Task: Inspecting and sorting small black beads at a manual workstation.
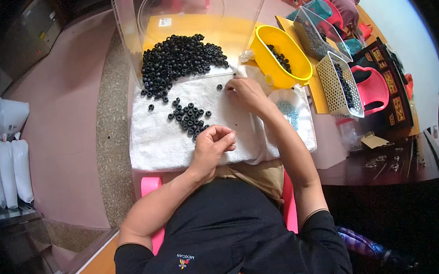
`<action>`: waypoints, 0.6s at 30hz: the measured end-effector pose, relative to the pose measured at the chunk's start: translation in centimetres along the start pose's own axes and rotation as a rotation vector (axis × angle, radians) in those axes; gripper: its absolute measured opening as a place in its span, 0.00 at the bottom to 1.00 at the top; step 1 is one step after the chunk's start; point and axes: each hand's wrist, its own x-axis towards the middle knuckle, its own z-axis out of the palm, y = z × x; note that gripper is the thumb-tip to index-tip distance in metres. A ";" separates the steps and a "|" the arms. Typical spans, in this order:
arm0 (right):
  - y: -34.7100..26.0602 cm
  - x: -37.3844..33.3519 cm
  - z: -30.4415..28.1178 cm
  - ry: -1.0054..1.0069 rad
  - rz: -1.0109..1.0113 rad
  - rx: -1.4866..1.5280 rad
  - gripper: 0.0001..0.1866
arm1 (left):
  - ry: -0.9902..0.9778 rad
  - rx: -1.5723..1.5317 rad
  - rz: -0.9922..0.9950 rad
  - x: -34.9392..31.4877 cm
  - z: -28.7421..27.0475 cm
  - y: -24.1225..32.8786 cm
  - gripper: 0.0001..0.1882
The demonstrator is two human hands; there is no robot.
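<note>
My left hand (213, 146) is over the near part of a white towel (155, 150), its fingers curled and thumb pressed to them. Whatever they may hold is too small to make out. Farther right, my right hand (248, 93) bends down to the towel with its fingertips together, and I cannot tell what is in them. One small black ring-shaped piece (219, 87) lies just left of those fingertips. A loose cluster of black pieces (190, 117) is spread beyond my left hand. Behind it, a large heap of black pieces (179, 61) spills from a clear plastic bin (127, 37).
A yellow tub (303, 66) with black pieces stands at the right. Small bluish bits (288, 113) lie by my right forearm. Beyond are a white perforated basket (339, 99), another clear bin (345, 53), pink chairs (375, 90) and a person (344, 6). White sacks (22, 171) stand left.
</note>
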 end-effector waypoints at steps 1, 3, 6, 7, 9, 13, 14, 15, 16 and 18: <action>0.4 -0.6 0.1 -0.003 0.000 -0.002 0.12 | 0.001 -0.003 0.000 -0.1 0.0 0.1 0.07; 1.3 -2.1 0.6 0.159 -0.156 0.149 0.10 | 0.007 -0.008 0.003 0.0 0.1 0.2 0.08; -1.9 -5.0 -0.6 0.115 -0.108 0.441 0.12 | 0.087 -0.097 0.012 0.1 -0.1 0.2 0.11; -2.5 -6.2 -0.9 0.120 -0.103 0.438 0.12 | 0.080 -0.096 0.010 0.2 0.1 0.2 0.11; -3.6 -8.0 -0.9 0.082 -0.111 0.642 0.14 | 0.103 -0.168 0.005 0.3 0.0 0.2 0.14; -4.7 -10.2 -0.5 0.105 -0.171 0.636 0.18 | 0.072 -0.127 -0.001 0.1 -0.1 0.4 0.15; -4.8 -10.5 -0.5 0.109 -0.170 0.635 0.18 | 0.042 -0.109 -0.008 0.1 -0.3 0.3 0.14; -4.9 -10.7 -0.5 0.143 -0.197 0.590 0.19 | 0.012 -0.090 -0.014 0.1 -0.4 0.3 0.14; -5.0 -11.0 -0.4 0.175 -0.223 0.547 0.19 | 0.010 -0.088 -0.015 0.1 -0.4 0.4 0.14; -5.5 -11.4 -0.4 0.224 -0.228 0.544 0.19 | -0.006 -0.089 -0.025 0.1 -0.4 0.4 0.14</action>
